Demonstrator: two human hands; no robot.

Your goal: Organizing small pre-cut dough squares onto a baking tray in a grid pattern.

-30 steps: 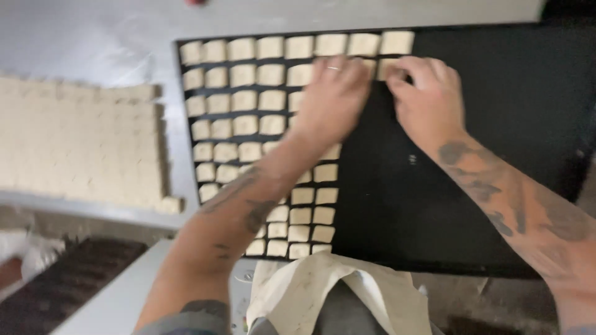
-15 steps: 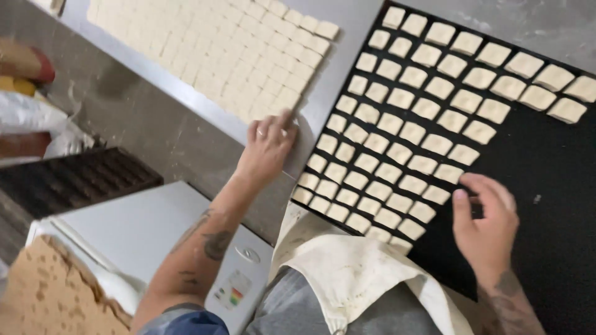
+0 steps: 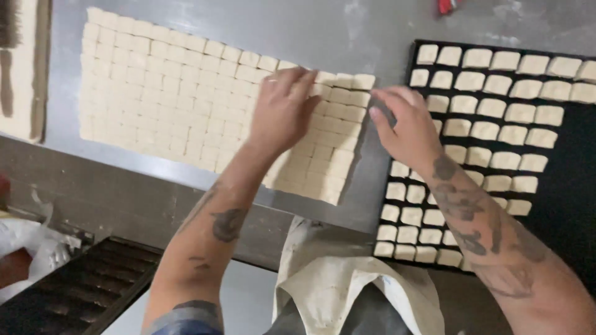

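So we're looking down at a grey metal surface, a bit dusty with flour, and the big slab of cut dough squares lies across the middle of it. That slab is our landmark for everything else.

Our left hand lies flat on the slab's right part, fingers spread and together with nothing pinched that we can see, palm down on the squares near the top right corner. Our right hand hovers just off the slab's right edge, over the bare strip of surface, fingers loosely curled toward the edge pieces; we can't tell whether it actually grips one.

Right of the slab, just past that strip, sits a black baking tray with separated dough pieces set in neat rows, filling its left and upper part. The tray's lower right is still bare black.

Left of the slab, at the far edge of the view, there's another pale dough sheet. Below the slab the surface drops to a dull front panel, and further down left a dark slotted rack and a white bag sit low. Our cream apron shows below the slab's right end. A small red thing peeks in above the tray.
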